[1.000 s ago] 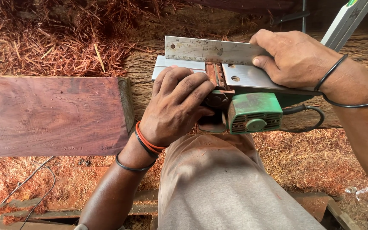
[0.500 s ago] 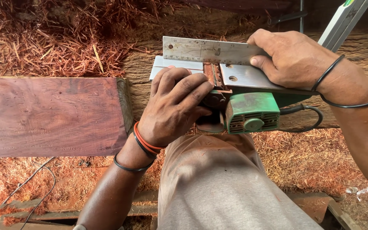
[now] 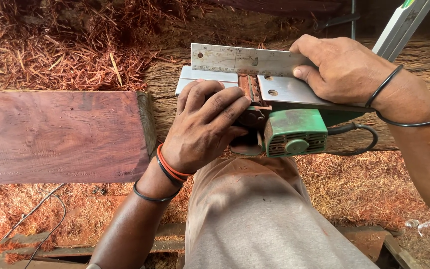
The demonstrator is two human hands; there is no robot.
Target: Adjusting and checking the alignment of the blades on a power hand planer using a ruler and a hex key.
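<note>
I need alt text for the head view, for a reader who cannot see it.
A person's right hand holds a metal ruler on edge across the sole of an upturned green planer, while the left hand grips the planer's front. A reddish board lies to the left, among wood shavings.

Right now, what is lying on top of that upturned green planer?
A metal ruler stands on edge across the green planer's flat metal sole, pinned by the right hand. The left hand covers the front end, hiding what lies beneath it.

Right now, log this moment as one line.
left hand: grips upturned green planer | right hand: presses metal ruler on its sole | red plank: beside
</note>
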